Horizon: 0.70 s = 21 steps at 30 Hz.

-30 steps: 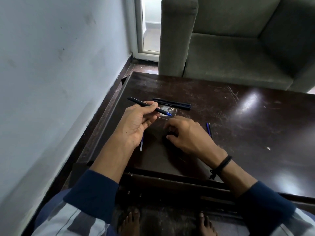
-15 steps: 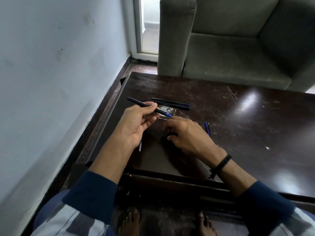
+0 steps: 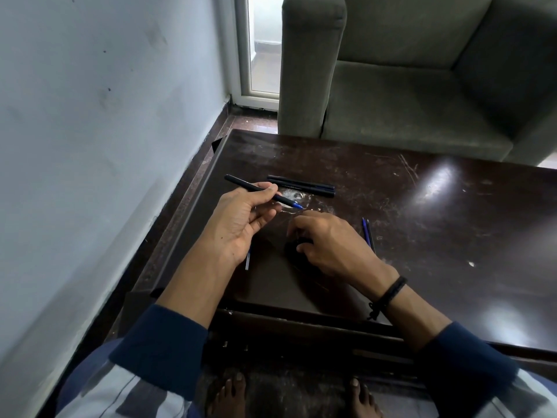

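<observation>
My left hand (image 3: 241, 220) pinches a black pen (image 3: 241, 183) between thumb and fingers, its blue tip pointing right, a little above the dark table (image 3: 422, 236). My right hand (image 3: 330, 242) rests palm down on the table with fingers curled over a small dark thing (image 3: 294, 247) that I cannot make out. Two black pens (image 3: 301, 185) lie side by side just beyond my hands. Two thin blue refills (image 3: 368, 233) lie right of my right hand. Another thin refill (image 3: 247, 260) shows under my left wrist.
A clear plastic wrapper (image 3: 291, 196) lies crumpled by the pens. A grey armchair (image 3: 407, 95) stands past the table's far edge. A pale wall (image 3: 105, 131) runs along the left, with a narrow strip of floor between it and the table.
Hardly anything differs. My right hand's fingers have shifted slightly over the small dark thing. My left hand keeps the pen in the same place.
</observation>
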Available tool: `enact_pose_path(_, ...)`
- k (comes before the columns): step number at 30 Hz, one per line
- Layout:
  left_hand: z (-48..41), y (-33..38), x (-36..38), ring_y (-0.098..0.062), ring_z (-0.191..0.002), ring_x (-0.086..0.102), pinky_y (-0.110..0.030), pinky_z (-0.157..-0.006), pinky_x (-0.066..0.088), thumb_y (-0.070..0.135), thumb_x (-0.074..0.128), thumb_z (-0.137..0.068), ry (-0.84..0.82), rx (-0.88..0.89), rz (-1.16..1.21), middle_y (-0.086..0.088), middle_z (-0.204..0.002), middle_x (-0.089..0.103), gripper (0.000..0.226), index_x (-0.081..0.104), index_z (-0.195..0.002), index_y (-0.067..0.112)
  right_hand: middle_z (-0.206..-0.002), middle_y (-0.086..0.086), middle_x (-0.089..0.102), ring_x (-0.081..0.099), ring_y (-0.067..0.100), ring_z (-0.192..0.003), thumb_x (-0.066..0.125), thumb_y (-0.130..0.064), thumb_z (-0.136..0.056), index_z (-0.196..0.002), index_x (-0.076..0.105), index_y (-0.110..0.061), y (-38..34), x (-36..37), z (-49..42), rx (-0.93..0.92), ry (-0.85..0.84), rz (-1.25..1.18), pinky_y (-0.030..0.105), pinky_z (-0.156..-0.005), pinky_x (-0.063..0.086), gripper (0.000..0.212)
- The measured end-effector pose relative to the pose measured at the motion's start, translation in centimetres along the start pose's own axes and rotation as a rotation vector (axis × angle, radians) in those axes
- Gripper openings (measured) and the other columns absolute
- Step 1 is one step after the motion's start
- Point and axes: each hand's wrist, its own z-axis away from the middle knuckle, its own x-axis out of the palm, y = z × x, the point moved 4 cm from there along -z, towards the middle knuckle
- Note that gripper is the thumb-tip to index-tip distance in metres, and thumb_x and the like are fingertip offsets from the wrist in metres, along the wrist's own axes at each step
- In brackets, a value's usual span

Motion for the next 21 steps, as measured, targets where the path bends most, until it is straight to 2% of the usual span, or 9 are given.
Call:
enact_pose_path(8,0.07,0.09,0.08,-0.016,-0.074,0.074,-0.019,-0.063,0.056,0.008,0.073,-0.088,-0.002,-0.009,0.013,-0.005,-0.084,0.077,0.008,0.071,-0.095,0.012,-0.114,-0.006,0.063,0.061,0.021,-0.108,0.07,-0.01,-0.085,-0.11,0.067,-0.022,-0.1,0.05,0.08,-0.004,-0.013,-0.011,0.044,-0.086,0.053,0.028)
enact_pose_path(21,0.08,0.31,-0.06,-0.017,-0.079,0.074,-0.021,-0.066,0.056,0.009,0.075,-0.087,-0.002,-0.029,0.036,-0.006,-0.089,0.077,0.008,0.073,-0.094,0.013,-0.118,-0.008,0.061,0.059,0.018,-0.111,0.069,-0.014,-0.09,-0.115,0.067,-0.024,-0.22,0.01,0.0,-0.004,-0.027,0.017,0.037,-0.086,0.053,0.027)
